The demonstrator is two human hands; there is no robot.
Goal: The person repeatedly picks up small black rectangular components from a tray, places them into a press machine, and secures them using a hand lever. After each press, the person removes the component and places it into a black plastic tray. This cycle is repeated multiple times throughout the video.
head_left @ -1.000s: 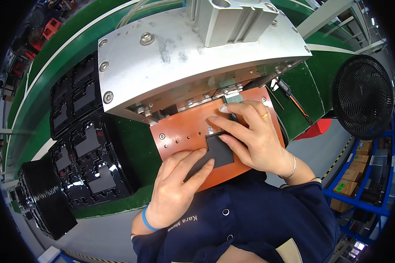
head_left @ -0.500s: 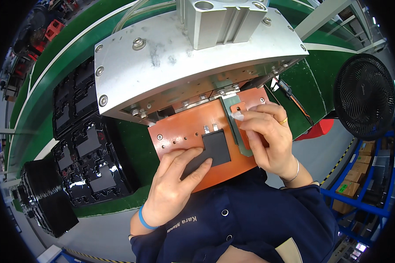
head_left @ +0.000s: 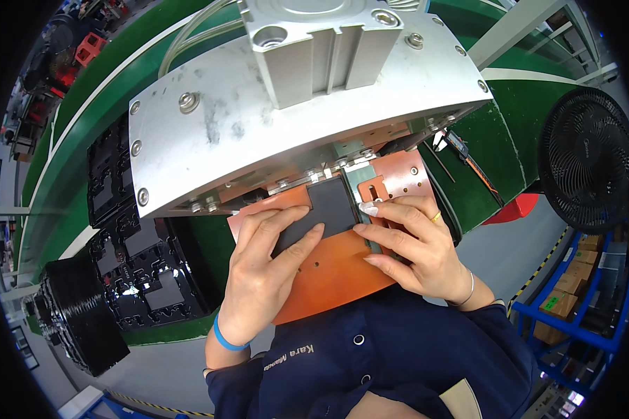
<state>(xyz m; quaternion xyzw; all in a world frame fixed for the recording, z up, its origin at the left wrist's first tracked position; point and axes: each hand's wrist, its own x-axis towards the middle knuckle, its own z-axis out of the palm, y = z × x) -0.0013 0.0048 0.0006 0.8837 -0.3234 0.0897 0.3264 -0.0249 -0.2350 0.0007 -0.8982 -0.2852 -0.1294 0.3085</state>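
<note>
A flat dark grey pouch cell (head_left: 332, 205) with metal tabs at its far end lies on the orange base plate (head_left: 346, 272). My left hand (head_left: 260, 255) grips its left part between thumb and fingers, hiding that side. The cell's far end reaches the metal blocks under the silver press (head_left: 217, 143). Along the cell's right side runs a greenish strip with a slotted orange slide piece (head_left: 372, 188). My right hand (head_left: 423, 244) lies over this slide, fingers apart. One fingertip, covered in white, touches the slide; another meets the cell's right edge. The thumb stands free.
A silver cylinder block (head_left: 321, 63) tops the press. Black trays (head_left: 147, 265) with grey cells lie on the green bench at left, beside a stack of black trays (head_left: 84, 314). A caliper (head_left: 461, 150) and a black fan (head_left: 587, 157) are at right, near a blue rack (head_left: 573, 314).
The cell has slid away from me, its tabs now at the blocks under the press. My left hand moved with it. My right fingers have spread from the slide toward the cell's edge.
</note>
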